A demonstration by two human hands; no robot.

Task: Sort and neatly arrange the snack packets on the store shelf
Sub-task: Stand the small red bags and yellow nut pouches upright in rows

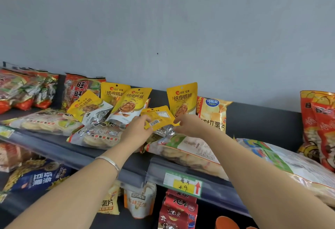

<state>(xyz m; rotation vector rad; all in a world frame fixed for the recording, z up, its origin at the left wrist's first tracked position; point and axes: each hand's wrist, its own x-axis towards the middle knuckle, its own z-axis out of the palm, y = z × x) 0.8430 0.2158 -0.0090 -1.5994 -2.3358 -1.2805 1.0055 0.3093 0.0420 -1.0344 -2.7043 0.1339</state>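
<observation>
Walnut packet [159, 118] pinched between both hands.

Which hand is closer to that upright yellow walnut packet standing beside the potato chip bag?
Right. The right hand sits just below the upright yellow walnut packet, nearly touching its bottom edge. The left hand is farther off to its lower left.

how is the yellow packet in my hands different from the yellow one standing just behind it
The held packet is tilted, showing its back label and barcode, gripped by the left hand and right hand. The standing packet is upright, front facing out, untouched. Both are yellow, same brand.
</observation>
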